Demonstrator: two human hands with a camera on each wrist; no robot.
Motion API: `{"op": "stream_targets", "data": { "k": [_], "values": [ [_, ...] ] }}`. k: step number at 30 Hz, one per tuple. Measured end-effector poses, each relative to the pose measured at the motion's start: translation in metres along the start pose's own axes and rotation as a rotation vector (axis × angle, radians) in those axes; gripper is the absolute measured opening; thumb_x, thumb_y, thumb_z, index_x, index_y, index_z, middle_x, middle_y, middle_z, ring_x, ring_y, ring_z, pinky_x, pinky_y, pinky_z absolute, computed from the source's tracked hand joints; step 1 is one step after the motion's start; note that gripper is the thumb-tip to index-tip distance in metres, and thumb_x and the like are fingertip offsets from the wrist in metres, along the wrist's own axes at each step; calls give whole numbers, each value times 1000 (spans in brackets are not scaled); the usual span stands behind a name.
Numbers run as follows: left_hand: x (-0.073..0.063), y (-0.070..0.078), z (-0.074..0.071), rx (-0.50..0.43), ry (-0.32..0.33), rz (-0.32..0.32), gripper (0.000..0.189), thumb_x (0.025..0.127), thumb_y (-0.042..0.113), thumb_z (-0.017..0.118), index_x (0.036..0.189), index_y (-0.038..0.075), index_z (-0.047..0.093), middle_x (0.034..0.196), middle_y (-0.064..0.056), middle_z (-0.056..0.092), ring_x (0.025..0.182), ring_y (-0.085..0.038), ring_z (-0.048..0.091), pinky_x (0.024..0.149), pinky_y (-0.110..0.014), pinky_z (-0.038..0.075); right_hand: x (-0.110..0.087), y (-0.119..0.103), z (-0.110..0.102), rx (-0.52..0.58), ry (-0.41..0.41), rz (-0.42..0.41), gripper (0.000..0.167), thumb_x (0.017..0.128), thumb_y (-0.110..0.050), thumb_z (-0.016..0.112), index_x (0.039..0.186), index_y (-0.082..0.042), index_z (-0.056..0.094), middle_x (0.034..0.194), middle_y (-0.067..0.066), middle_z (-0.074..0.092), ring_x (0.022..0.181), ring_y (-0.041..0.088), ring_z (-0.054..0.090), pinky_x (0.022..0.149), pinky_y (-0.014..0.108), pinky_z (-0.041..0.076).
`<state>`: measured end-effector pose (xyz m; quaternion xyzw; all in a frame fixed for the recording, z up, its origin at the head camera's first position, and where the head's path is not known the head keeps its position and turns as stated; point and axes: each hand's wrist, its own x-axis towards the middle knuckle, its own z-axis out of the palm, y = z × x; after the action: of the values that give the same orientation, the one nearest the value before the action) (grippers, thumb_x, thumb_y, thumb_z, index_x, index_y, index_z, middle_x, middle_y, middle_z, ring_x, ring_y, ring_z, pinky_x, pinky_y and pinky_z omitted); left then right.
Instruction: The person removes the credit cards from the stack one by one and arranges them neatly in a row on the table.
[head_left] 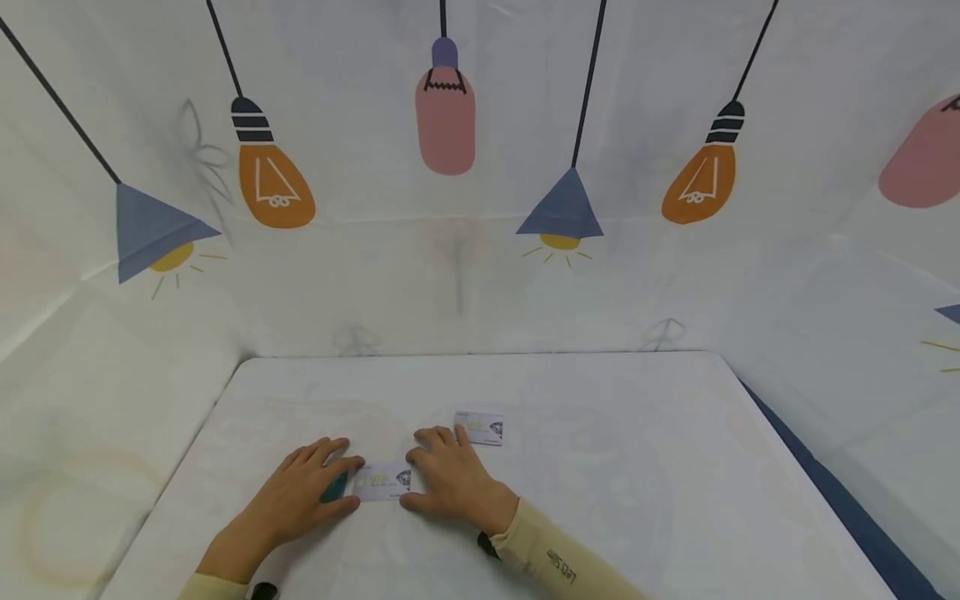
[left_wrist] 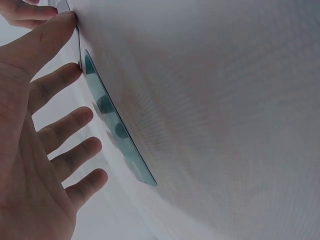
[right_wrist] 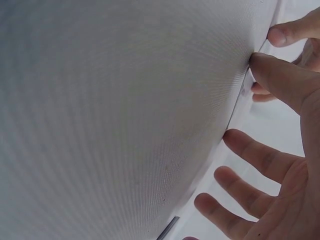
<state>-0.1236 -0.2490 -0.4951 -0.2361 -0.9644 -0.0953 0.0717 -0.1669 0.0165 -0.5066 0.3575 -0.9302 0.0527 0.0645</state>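
A white card [head_left: 381,482] with yellow lettering and a dark emblem lies between the hands on the white table. By its left end, the left hand [head_left: 300,492] holds it, thumb at one corner and index finger at the other; the remaining fingers spread. The right hand [head_left: 453,479] holds the right end the same way. Partly hidden under the left hand is a teal card [left_wrist: 120,130], apart from the spread fingers. A second white card [head_left: 483,428] of like print lies beyond the right hand, one fingertip overlapping its left edge in the head view.
The white tabletop [head_left: 637,483] has rounded far corners. White cloth walls [head_left: 360,275] printed with hanging lamps rise around it. Past the table's right edge shows a dark blue strip [head_left: 832,492]. A dark wrist band [head_left: 487,546] shows by the right sleeve.
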Motion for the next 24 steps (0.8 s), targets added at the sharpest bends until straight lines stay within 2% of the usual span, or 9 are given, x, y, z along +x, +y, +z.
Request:
{"op": "stream_targets", "data": {
  "k": [12,19,24],
  "values": [
    [0,-2,1,-8,-34,-31,53,88,52,74,132,24,67,141,-14,56,128,-41,52,103,-64,41,0,-1,0,25,-19,13,53,86,-62,71,123,-25,69,146,2,52,134,24,47,112,59,37],
    [1,0,-3,8,-17,-7,52,88,54,74,130,24,68,138,-12,57,124,-40,55,100,-63,45,2,-1,-3,43,-50,26,51,86,-61,72,122,-25,70,147,2,51,135,25,46,113,60,36],
    [3,1,-3,4,-47,-29,52,88,53,73,131,24,67,140,-12,56,126,-40,53,102,-63,43,2,0,-4,44,-58,25,51,86,-61,72,122,-25,69,147,2,51,135,25,46,113,60,36]
  ]
}}
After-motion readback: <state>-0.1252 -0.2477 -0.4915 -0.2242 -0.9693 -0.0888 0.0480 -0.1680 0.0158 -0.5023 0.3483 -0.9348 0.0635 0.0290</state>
